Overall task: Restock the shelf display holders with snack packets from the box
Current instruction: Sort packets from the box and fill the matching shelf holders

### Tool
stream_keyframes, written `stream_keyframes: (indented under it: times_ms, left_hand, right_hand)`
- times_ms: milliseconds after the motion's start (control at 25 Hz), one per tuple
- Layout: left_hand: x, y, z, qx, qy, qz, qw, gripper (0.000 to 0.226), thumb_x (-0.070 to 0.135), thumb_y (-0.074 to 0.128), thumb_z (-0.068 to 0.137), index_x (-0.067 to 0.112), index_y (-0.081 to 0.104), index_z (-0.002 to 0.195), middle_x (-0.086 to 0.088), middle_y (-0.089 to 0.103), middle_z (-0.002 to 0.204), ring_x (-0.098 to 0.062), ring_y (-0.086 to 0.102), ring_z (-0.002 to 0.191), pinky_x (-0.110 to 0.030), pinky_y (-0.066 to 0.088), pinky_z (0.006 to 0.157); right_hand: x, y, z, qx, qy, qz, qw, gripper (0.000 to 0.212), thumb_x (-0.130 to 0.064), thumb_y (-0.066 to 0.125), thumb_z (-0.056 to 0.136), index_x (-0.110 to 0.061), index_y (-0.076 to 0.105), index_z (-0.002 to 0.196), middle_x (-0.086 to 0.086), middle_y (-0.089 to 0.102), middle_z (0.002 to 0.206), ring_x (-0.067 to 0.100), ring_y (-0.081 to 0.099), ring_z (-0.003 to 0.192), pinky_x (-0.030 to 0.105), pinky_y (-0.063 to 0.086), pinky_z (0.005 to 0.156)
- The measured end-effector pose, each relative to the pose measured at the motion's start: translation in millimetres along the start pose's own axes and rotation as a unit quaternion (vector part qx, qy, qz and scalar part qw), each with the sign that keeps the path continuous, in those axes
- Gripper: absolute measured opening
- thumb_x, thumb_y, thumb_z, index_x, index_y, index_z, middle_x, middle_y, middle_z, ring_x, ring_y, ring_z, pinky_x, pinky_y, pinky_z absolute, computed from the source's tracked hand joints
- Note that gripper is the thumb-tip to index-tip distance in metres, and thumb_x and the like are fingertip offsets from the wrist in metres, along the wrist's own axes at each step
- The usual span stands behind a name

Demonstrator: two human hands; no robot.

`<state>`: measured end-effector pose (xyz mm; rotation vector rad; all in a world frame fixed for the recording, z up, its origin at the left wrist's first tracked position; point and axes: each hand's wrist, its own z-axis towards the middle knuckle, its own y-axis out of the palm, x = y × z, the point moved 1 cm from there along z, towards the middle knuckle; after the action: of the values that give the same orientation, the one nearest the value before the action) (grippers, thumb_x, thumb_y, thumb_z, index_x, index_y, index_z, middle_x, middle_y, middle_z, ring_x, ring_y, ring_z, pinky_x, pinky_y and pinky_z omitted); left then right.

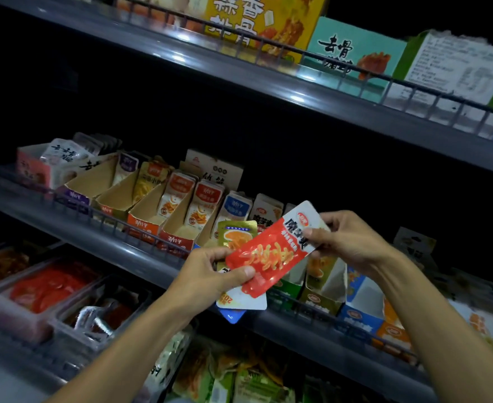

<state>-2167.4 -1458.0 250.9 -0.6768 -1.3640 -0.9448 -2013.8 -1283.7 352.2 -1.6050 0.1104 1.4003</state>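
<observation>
I hold a red snack packet in front of the middle shelf, slanting up to the right. My left hand pinches its lower end, thumb on the glossy red face, and the same hand keeps a small stack of other packets behind it: a gold-green one showing above my fingers, a white one and a blue corner below. My right hand pinches the packet's white upper end between thumb and fingers. The film is smooth and shiny, flat, with rounded corners (the print on it is orange strips on red).

Behind my hands a row of cardboard display holders stands side by side along the shelf, each a narrow open-topped box with a slanted cut side, touching its neighbours. Several on the left hold upright packets only at the back, with bare brown card in front. A low wire rail runs along the shelf's front edge just before the holders. More holders in blue, green and orange sit under my right wrist.

The upper shelf carries large printed cartons behind its own rail. Below left, clear plastic trays hold red packs.
</observation>
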Motion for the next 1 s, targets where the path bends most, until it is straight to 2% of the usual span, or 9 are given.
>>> stream_keyframes:
  times_ms: [120,200,360,480,640,760,920,1000]
  left_hand:
    - [-1,-14,9,0.076,0.010,0.053,0.996,0.012,0.012,0.083,0.075,0.014,0.071,0.078,-0.002,0.076,0.082,-0.015,0.074,0.070,-0.029,0.057,0.059]
    - [-2,-26,15,0.113,0.015,0.058,0.992,0.013,0.010,0.082,0.076,0.015,0.070,0.075,-0.001,0.074,0.078,-0.012,0.072,0.064,-0.025,0.052,0.054]
    - [-5,-43,20,0.153,0.016,0.054,0.987,0.013,0.011,0.082,0.076,0.015,0.070,0.075,-0.002,0.074,0.076,-0.010,0.071,0.061,-0.026,0.053,0.055]
    - [-7,-50,20,0.153,0.008,0.050,0.987,0.012,0.012,0.082,0.077,0.015,0.070,0.076,-0.002,0.074,0.079,-0.010,0.071,0.062,-0.026,0.053,0.055]
    - [-9,-57,21,0.163,0.008,0.038,0.986,0.012,0.012,0.082,0.077,0.016,0.070,0.075,-0.002,0.074,0.082,-0.012,0.071,0.066,-0.026,0.052,0.056]
    - [-8,-56,24,0.161,0.009,0.035,0.986,0.012,0.012,0.082,0.077,0.016,0.070,0.076,-0.003,0.074,0.086,-0.014,0.071,0.070,-0.025,0.054,0.058]
    - [-9,-53,27,0.145,0.003,0.036,0.989,0.011,0.012,0.081,0.078,0.016,0.070,0.077,-0.002,0.074,0.087,-0.015,0.073,0.073,-0.026,0.057,0.059]
    - [-11,-54,29,0.144,0.005,0.040,0.989,0.011,0.013,0.081,0.078,0.016,0.070,0.078,-0.001,0.074,0.087,-0.015,0.074,0.072,-0.027,0.057,0.059]
  right_hand:
    - [-8,-12,16,0.092,-0.043,-0.025,0.995,0.019,-0.013,0.064,0.091,0.002,0.063,0.103,0.012,0.070,0.089,0.016,0.069,0.074,0.021,0.057,0.056]
    - [-12,-18,28,0.114,-0.039,-0.048,0.992,0.018,-0.013,0.063,0.093,0.001,0.062,0.104,0.011,0.070,0.090,0.016,0.066,0.072,0.024,0.058,0.059]
    - [-10,-6,56,0.080,-0.021,-0.158,0.984,0.016,-0.020,0.065,0.093,-0.005,0.062,0.100,0.011,0.071,0.094,0.022,0.069,0.082,0.044,0.060,0.080]
    - [-15,5,75,0.078,-0.021,-0.228,0.970,0.014,-0.028,0.065,0.093,-0.015,0.059,0.095,0.008,0.070,0.093,0.025,0.070,0.084,0.048,0.059,0.082]
    - [-26,4,92,0.071,-0.006,-0.325,0.943,0.024,-0.027,0.063,0.094,-0.017,0.054,0.113,0.008,0.066,0.100,0.023,0.069,0.081,0.043,0.057,0.085]
    - [-23,20,103,0.077,-0.028,-0.412,0.907,0.035,-0.030,0.062,0.094,-0.009,0.058,0.122,0.009,0.064,0.108,0.023,0.063,0.092,0.045,0.055,0.087]
    - [3,54,112,0.057,-0.047,-0.418,0.905,0.033,-0.027,0.062,0.094,-0.013,0.059,0.123,0.002,0.068,0.108,0.012,0.060,0.086,0.031,0.054,0.075]
    - [11,60,113,0.072,-0.049,-0.417,0.905,0.041,-0.029,0.065,0.091,-0.015,0.056,0.128,0.001,0.067,0.108,0.010,0.059,0.085,0.027,0.052,0.070]
